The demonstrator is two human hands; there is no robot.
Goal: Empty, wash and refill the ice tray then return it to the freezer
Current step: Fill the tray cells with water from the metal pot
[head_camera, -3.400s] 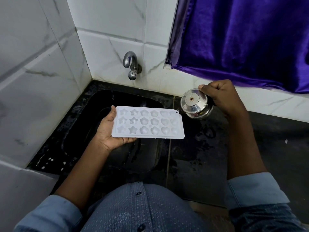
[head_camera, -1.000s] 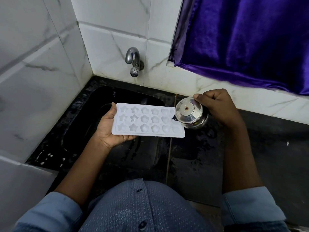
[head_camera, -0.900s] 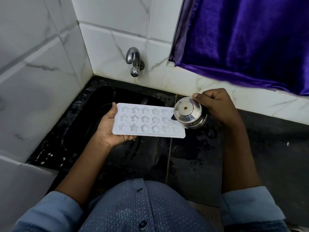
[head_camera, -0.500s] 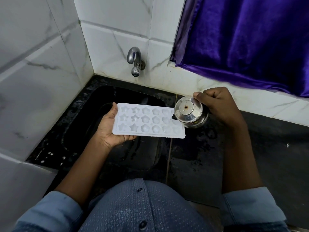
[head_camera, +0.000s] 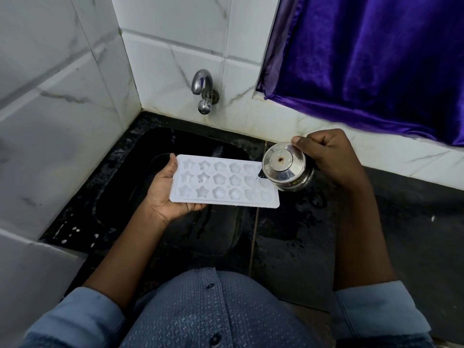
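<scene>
Refilling was judged to be the step in hand. Tray [head_camera: 226, 184] was held in the air above the sink [head_camera: 226, 237], reaching over its right edge, cells up and close to level. Long axis ran left to right across the body, roughly parallel to the sink's far edge. Left hand [head_camera: 165, 194] carried it by the left short end alone: palm and fingers underneath, thumb laid over the top rim, so a pinch. Right short end hung unsupported and pointed at the right hand [head_camera: 326, 156]. That hand had its fingers curled round the far side of a steel-lidded jug [head_camera: 286, 169], with the handle hidden by the hand. Jug was tipped left, its spout [head_camera: 259, 175] over the tray's right end, above the last cell of the middle row; touching or just clear, could not tell. No stream could be made out, nor which cells held water. Tap [head_camera: 203, 91] on the far wall showed no flow. Judgement: the coming move turns on walking the spout leftward along the long axis, toward the left hand. Risk: a tray borne at one end may dip at the right as water adds weight, spilling onto the counter [head_camera: 313, 247].
</scene>
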